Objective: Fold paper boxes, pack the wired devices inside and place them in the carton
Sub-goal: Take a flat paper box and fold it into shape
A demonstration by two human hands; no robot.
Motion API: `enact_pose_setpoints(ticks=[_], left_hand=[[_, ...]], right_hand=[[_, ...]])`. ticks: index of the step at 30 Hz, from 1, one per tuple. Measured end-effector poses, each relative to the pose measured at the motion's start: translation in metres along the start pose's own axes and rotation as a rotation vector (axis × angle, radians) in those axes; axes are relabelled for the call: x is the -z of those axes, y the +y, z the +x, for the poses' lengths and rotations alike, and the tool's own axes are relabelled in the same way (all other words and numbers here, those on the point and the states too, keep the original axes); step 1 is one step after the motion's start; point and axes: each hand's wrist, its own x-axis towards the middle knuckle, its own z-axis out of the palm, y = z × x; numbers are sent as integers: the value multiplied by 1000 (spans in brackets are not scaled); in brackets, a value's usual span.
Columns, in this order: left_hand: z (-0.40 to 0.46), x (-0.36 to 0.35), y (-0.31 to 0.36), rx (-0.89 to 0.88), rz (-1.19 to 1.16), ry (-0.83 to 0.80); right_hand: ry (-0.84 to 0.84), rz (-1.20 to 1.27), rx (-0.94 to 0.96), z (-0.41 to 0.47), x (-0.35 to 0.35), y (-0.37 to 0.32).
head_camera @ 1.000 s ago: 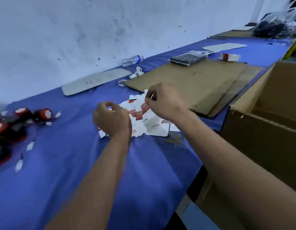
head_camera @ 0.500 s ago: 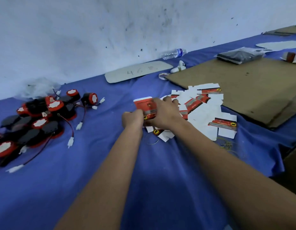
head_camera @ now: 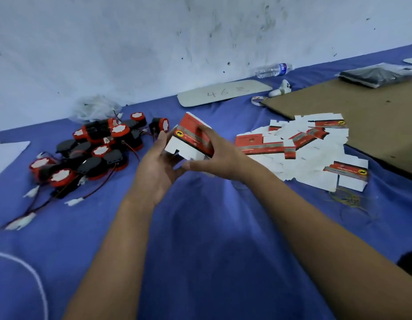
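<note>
Now, at frame centre above the desk [head_camera: 200, 239], both hands pinch the half-opened box [head_camera: 191, 140], left hand [head_camera: 157, 167] beneath, right hand [head_camera: 220, 158] over it; squaring the walls before tucking the white flaps seems wise.

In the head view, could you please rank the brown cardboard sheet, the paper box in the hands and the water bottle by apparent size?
1. brown cardboard sheet, partly cut off
2. paper box
3. water bottle; it lies farther away, so its true size against the box is unsure.
</note>
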Motion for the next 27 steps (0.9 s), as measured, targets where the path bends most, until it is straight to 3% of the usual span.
enact_pose_setpoints(ticks=[2,7,14,19,27], left_hand=[[-23,28,0,2,44,-42],[-57,86,1,-147,194,106],[-64,104,8,-216,306,2],[-61,89,0,-445,625,290],[-60,90,-5,-576,868,443]], right_hand=[[-56,197,4,4,-32,-10],[-181,255,117,3,-101,-35],[-80,354,162,-4,-119,-29],[-14,300,211,-7,-124,-35],[53,303,325,-13,-123,-42]])
